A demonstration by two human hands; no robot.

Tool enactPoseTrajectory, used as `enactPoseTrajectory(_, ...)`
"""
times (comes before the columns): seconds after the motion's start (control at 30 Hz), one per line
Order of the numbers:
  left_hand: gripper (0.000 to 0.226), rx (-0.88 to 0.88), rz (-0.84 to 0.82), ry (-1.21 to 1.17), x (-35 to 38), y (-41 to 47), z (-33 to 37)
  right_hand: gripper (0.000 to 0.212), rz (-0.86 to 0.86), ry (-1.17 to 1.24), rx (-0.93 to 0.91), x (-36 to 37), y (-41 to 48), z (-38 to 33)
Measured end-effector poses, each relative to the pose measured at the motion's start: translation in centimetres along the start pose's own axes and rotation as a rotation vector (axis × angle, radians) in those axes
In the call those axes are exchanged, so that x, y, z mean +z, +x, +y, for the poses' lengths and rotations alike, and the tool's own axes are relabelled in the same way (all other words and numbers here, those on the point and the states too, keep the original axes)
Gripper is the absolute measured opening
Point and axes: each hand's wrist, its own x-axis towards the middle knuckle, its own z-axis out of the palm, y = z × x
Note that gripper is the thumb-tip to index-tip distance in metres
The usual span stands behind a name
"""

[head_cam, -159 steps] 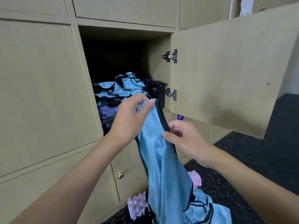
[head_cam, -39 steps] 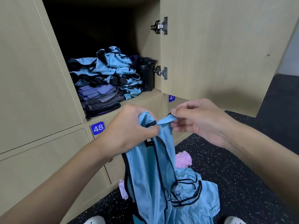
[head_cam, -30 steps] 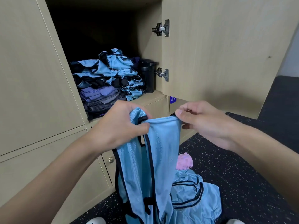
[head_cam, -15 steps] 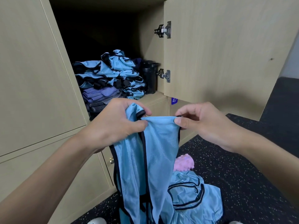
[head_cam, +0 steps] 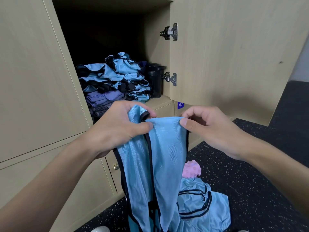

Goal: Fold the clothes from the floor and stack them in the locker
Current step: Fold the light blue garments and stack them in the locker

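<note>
Pale wood-grain locker doors (head_cam: 33,81) filled the left of the wall, closed, with no writing that I could see. Right of them one locker (head_cam: 160,101) stood open. At the front left of its shelf sat a stack (head_cam: 115,81) of folded clothes, blue black-trimmed pieces on top of purple and grey ones. Just beside the stack, on its right, a black bottle (head_cam: 155,81) stood upright near the hinge side. Two metal hinges (head_cam: 170,79) carried the open door (head_cam: 225,56), swung out to the right. Under its lower edge a small blue label (head_cam: 180,104) read 47 in white, its top cut off by the door.

In front of the locker, about level with the shelf edge, the person held up a blue vest (head_cam: 165,156) with black trim. The left hand (head_cam: 117,129) reached in from the lower left, forearm bare, its grip closed on the vest's top, thumb pressed on the near side and a bunched trimmed edge poking up above it. The right hand (head_cam: 210,129), reaching from the lower right, pinched the other end of that top edge between thumb and forefinger, the other fingers curled. The cloth spanned the two grips and the rest hung straight down.

Lower down, a small brass knob (head_cam: 115,166) showed on a bottom door. On the dark speckled floor (head_cam: 250,190) lay a crumpled second blue garment (head_cam: 204,203), with a pink knobbly object (head_cam: 191,169) just beyond it.
</note>
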Motion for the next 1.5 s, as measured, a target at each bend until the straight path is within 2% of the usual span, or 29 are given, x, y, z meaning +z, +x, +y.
enactPoseTrajectory(0.13, 0.016, 0.011, 0.037, 0.007, 0.2, 0.1, -0.1, 0.017, 0.073, -0.002, 0.009, 0.2, 0.1, -0.1)
enactPoseTrajectory(0.23, 0.009, 0.014, 0.046, 0.011, 0.2, 0.2, -0.5, 0.012, 0.074, 0.033, -0.009, -0.1, -0.1, -0.2)
enactPoseTrajectory(0.47, 0.016, 0.038, 0.048, 0.043, 0.5, 0.6, -1.1, 0.012, -0.148, -0.023, -0.086, -0.8, -1.2, -2.1)
enactPoseTrajectory(0.6, 0.036, 0.138, 0.028, 0.042, 0.9, 0.6, -0.9, 0.015, -0.226, 0.066, -0.149, 0.0, -1.9, -3.5)
enactPoseTrajectory(0.73, 0.010, 0.184, 0.076, -0.040, 1.9, 0.3, 0.1, 0.020, -0.085, 0.062, -0.157, 2.0, -1.4, -2.7)
enactPoseTrajectory(0.97, 0.006, 0.205, 0.097, -0.096, 2.2, 0.2, 0.4, 0.016, 0.032, 0.047, -0.122, 3.3, -0.9, -1.9)
enactPoseTrajectory(1.1, 0.011, 0.181, 0.038, -0.107, 1.3, 0.3, 0.1, 0.016, 0.123, 0.047, -0.123, 2.9, -0.7, -1.8)
enactPoseTrajectory(1.23, 0.028, 0.213, 0.029, 0.062, 0.4, 0.1, 0.0, 0.016, 0.167, 0.068, -0.124, 2.5, -0.7, -1.8)
enactPoseTrajectory(1.33, 0.011, 0.199, -0.056, 0.018, 0.0, -0.4, 0.6, 0.015, 0.194, 0.072, -0.138, 2.5, -0.6, -1.8)
enactPoseTrajectory(1.43, 0.036, 0.223, -0.132, 0.069, -0.1, -0.4, 0.2, 0.014, 0.213, 0.075, -0.145, 2.5, -0.6, -1.7)
enactPoseTrajectory(1.5, 0.043, 0.208, -0.144, 0.076, 0.0, -0.3, -0.1, 0.015, 0.219, 0.082, -0.148, 2.4, -0.6, -1.6)
